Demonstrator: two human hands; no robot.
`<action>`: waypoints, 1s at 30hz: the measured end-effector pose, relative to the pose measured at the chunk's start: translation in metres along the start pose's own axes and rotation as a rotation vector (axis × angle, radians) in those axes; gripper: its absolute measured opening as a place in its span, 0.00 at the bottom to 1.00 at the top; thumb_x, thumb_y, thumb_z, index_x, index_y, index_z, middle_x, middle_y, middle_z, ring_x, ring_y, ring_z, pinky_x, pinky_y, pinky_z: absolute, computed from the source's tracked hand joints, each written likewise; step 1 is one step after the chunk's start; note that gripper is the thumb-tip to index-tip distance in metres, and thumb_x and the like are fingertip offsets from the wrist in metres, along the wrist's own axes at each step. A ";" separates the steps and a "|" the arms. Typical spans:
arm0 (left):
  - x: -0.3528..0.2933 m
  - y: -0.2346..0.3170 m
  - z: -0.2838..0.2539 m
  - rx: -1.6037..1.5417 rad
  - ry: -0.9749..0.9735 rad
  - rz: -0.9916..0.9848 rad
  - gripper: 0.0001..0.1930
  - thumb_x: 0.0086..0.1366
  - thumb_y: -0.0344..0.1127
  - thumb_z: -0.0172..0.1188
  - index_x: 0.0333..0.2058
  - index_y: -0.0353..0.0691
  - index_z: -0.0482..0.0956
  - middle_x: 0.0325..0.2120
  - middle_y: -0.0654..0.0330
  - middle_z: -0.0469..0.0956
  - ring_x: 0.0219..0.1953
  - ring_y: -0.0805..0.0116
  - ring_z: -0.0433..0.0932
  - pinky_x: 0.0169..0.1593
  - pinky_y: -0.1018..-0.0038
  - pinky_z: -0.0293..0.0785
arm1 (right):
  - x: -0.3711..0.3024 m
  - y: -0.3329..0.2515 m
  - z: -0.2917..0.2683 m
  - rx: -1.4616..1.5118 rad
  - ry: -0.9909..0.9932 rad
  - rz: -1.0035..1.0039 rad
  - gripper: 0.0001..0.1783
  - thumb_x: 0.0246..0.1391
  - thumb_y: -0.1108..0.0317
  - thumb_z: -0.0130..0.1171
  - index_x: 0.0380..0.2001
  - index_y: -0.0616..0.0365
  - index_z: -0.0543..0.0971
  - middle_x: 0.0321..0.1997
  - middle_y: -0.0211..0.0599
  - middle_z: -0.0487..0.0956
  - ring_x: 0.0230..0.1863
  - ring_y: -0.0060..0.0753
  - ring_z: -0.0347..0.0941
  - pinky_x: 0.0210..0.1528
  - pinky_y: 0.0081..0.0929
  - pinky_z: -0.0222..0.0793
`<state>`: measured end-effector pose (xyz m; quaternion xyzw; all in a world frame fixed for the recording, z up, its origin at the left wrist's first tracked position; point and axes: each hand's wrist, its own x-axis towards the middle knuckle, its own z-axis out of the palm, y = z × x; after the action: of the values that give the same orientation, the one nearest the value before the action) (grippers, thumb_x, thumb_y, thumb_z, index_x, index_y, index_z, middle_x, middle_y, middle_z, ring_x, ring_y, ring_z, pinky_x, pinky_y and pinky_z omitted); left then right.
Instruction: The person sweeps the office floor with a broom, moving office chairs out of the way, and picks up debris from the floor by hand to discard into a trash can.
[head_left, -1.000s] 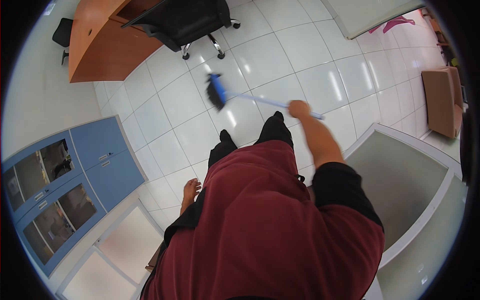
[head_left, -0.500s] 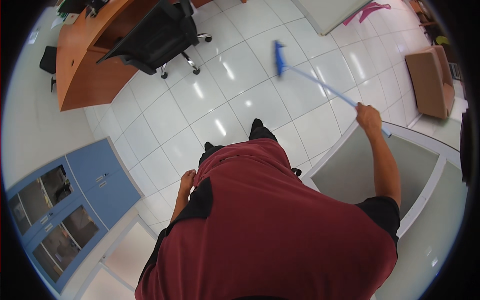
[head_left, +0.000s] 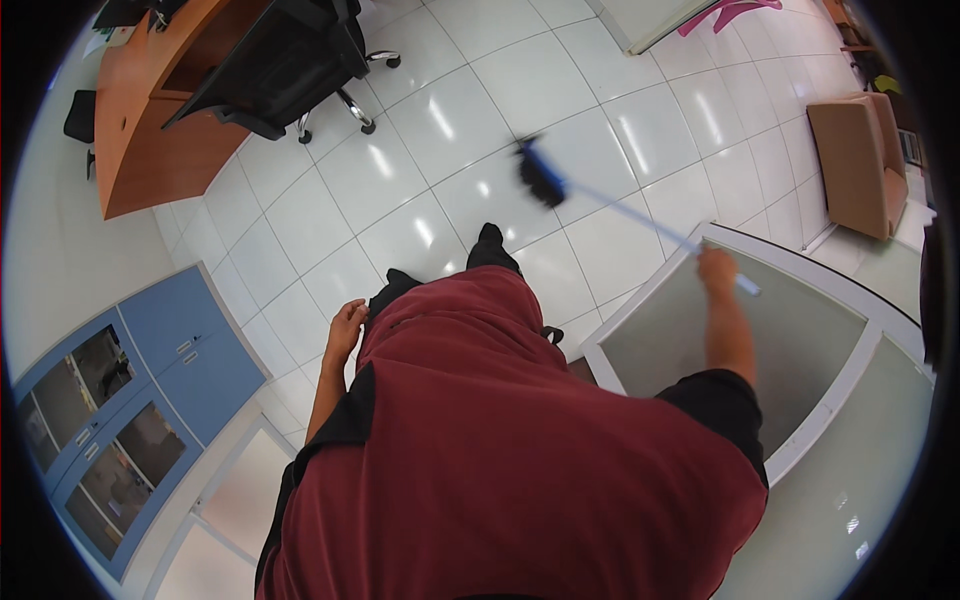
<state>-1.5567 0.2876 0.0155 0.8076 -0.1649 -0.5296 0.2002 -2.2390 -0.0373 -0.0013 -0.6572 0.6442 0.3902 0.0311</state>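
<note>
1. Right hand (head_left: pixel 716 270) raised to the right, fingers wrapped shut around the thin pale handle of a blue-headed broom (head_left: pixel 541 176); handle end stuck out just past the hand.
2. Broom head blurred, down on the glossy white tiled floor (head_left: pixel 450 110), just ahead of a dark shoe (head_left: pixel 490 240).
3. Left hand (head_left: pixel 345 325) hung at the hip, touching the dark red shirt (head_left: pixel 500 450); fingers loosely curled, nothing held.
4. No packages or signs made out; small pale labels on the blue cabinet with glass doors (head_left: pixel 150 390) at lower left, too small to tell.
5. Grey glass panel in a white frame (head_left: pixel 800 350) close under the right arm, its near edge just beside the person's right side.
6. Curved orange wooden tabletop (head_left: pixel 140 110) at upper left, black wheeled office chair (head_left: pixel 290 60) just beside it, star base on the tiles.
7. Tan box-shaped cabinet (head_left: pixel 855 160) at the far right, well apart from the broom.
8. Open tiles between chair, broom head and tan cabinet; narrower strip of floor between blue cabinet and left leg.
</note>
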 end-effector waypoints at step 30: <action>-0.050 -0.071 -0.030 0.264 0.036 -0.069 0.24 0.64 0.48 0.55 0.50 0.34 0.75 0.42 0.48 0.80 0.45 0.60 0.79 0.49 0.69 0.73 | -0.069 -0.390 -0.033 0.317 0.018 -0.821 0.10 0.58 0.58 0.52 0.36 0.48 0.79 0.29 0.41 0.81 0.35 0.46 0.79 0.36 0.46 0.72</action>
<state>-1.5447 0.3772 0.0300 0.8414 -0.2018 -0.4954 0.0767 -1.8745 0.0666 -0.1205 -0.8491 0.3818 0.2360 0.2784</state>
